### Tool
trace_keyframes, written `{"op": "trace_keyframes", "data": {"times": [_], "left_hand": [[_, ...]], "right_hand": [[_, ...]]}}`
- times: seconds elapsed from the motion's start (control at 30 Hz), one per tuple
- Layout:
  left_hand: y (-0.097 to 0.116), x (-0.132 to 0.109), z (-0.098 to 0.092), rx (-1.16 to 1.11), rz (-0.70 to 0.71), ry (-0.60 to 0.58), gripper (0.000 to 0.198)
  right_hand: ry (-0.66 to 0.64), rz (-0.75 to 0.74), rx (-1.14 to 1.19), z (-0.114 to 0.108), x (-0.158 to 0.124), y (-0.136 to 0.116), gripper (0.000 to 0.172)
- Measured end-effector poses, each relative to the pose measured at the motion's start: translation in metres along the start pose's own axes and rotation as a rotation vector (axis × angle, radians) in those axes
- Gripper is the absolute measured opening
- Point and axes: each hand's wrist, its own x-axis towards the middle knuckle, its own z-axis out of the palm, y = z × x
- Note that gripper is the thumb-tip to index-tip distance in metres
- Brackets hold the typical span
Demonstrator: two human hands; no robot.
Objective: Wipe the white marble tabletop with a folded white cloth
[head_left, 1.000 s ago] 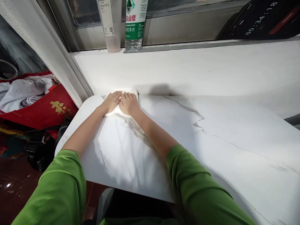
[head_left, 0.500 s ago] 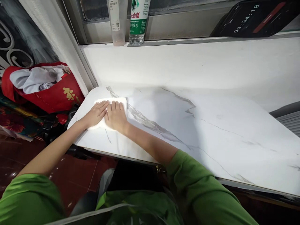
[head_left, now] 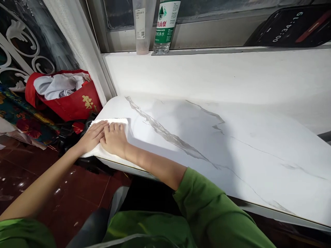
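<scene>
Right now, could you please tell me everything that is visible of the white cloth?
The white cloth looks like soft fabric, plain and without visible print. It lies spread on the marble-patterned table, at the rounded end near the red bag. Its far edge is fairly straight, with a squared corner on the right; the near left part appears to overhang the table's edge. The left hand and right hand lie on top, side by side, covering its middle. Whether it is folded or damp, I cannot tell.

White cloth (head_left: 97, 150) flat on marbled table (head_left: 196, 141)
</scene>
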Motion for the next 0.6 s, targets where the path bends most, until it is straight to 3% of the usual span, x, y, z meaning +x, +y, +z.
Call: {"op": "trace_keyframes", "data": {"times": [0.27,0.6], "left_hand": [[-0.028,0.075,0.004,0.008,0.031,0.01,0.053],[-0.044,0.169,0.013,-0.019,0.035,-0.004,0.055]], "right_hand": [[0.111,0.056,-0.003,0.013,0.057,0.047,0.045],[0.194,0.136,-0.016,0.024,0.12,0.103,0.043]]}}
